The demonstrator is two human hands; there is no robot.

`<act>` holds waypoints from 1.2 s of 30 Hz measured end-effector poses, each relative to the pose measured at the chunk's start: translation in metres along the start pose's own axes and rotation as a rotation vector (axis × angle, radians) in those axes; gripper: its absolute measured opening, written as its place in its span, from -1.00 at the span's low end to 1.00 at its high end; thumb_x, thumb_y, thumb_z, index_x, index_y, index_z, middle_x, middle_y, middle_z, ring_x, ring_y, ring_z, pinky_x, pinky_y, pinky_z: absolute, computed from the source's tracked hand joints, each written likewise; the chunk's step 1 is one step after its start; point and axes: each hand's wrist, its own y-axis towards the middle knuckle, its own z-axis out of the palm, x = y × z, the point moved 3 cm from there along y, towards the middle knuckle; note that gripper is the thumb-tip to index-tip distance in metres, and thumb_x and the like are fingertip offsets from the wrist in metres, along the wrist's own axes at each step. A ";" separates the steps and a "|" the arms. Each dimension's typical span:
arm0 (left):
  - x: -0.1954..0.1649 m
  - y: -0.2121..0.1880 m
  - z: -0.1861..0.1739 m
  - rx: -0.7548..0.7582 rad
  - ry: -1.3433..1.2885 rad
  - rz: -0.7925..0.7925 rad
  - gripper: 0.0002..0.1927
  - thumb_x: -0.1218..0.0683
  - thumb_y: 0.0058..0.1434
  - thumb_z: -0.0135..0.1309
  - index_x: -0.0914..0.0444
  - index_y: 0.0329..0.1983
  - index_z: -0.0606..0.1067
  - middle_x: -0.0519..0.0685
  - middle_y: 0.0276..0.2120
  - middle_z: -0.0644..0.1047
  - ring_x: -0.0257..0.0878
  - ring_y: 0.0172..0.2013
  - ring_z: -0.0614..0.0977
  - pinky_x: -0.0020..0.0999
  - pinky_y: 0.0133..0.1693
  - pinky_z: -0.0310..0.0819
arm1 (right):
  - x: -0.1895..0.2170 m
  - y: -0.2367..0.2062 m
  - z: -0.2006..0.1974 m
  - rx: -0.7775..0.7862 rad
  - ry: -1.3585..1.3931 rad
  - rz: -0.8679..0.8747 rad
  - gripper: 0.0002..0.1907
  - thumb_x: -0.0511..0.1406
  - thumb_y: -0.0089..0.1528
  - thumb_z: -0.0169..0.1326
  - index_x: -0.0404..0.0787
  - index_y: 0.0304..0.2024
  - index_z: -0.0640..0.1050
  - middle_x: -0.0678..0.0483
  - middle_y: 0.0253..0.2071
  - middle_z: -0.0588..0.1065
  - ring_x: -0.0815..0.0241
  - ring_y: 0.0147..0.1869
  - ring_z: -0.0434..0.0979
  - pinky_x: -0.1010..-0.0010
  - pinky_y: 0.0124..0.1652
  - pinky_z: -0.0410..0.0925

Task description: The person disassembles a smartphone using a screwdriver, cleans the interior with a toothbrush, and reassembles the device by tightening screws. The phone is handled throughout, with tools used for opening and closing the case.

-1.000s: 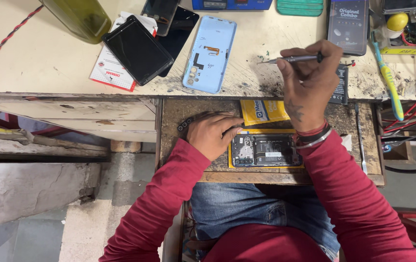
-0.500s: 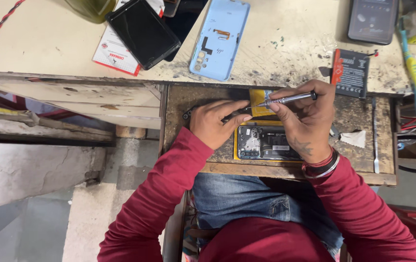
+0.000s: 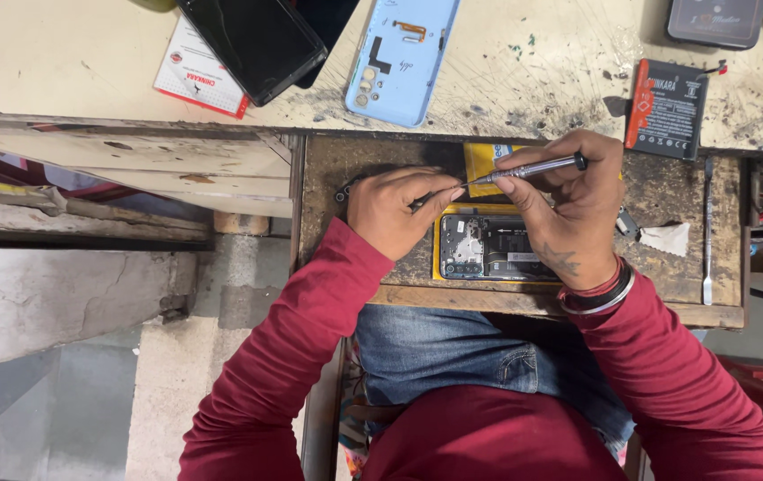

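The fingers point(image 3: 513, 183) of the right hand point(image 3: 568, 214) grasp a slim grey screwdriver point(image 3: 524, 170), which lies nearly level with its tip pointing toward the left hand point(image 3: 395, 214); the fingers of that left hand pinch at the tip end of the tool, curled in, though whether they hold a small part there is too small to tell; both hands hover just over an opened phone point(image 3: 488, 248), its back off and its inner parts bare, lying on a yellow mat point(image 3: 479, 165) on a dark wooden pull-out board point(image 3: 666, 267) below the main tabletop point(image 3: 88, 62); the board's front edge runs just behind the wrists, and its right part holds open room, with only a small white scrap point(image 3: 666, 238) and a thin metal pry tool point(image 3: 707, 232) lying along the right rim; the left rim sits close beside the left hand; on the tabletop above, near its front edge, lies a black battery with a red end strip point(image 3: 666, 107), just beyond the right hand; a pale blue phone back cover point(image 3: 404, 53) lies further left, tilted; a dark phone point(image 3: 252, 40) rests partly over a white card with a red border point(image 3: 199, 80); another dark device point(image 3: 720, 20) sits at the far right corner.
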 end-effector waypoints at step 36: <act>0.009 0.000 0.008 0.163 0.141 -0.095 -0.78 0.07 0.18 0.26 0.10 -0.09 0.67 -0.04 -0.13 0.68 -0.10 -0.20 0.72 -0.23 -0.20 0.61 | 0.016 0.002 0.014 0.164 -0.436 -0.129 -0.40 -0.39 0.29 0.34 -0.30 0.23 0.27 -0.05 -0.15 0.62 0.14 -0.01 0.73 0.43 -0.08 0.55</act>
